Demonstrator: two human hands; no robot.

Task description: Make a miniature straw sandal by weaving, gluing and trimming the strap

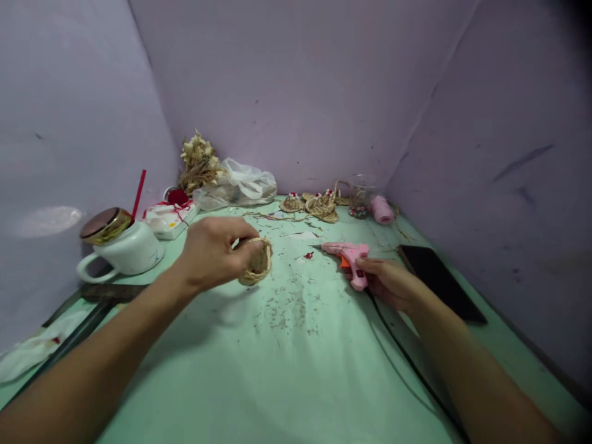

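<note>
Lilac walls enclose a pale green table [296, 370] littered with straw bits. Above it, the left hand [215, 253] curls its fingers closed around a small round woven straw basket [257, 263]. The right hand [391, 282], loosely curled, grips the handle of a pink plastic glue gun [348, 253] lying beside a black phone [439, 280].

glue gun [346, 251]: pink, orange trigger | desk [296, 370]: mint green, flecked with tan scraps | woven basket [258, 264] left of glue gun: straw tan | phone [439, 280] right of it: black | thread spool [382, 209] behind it: pink | mug [129, 250] far left of it: white, gold lid, red straw [138, 194] | walls [300, 92]: pale lilac
</note>
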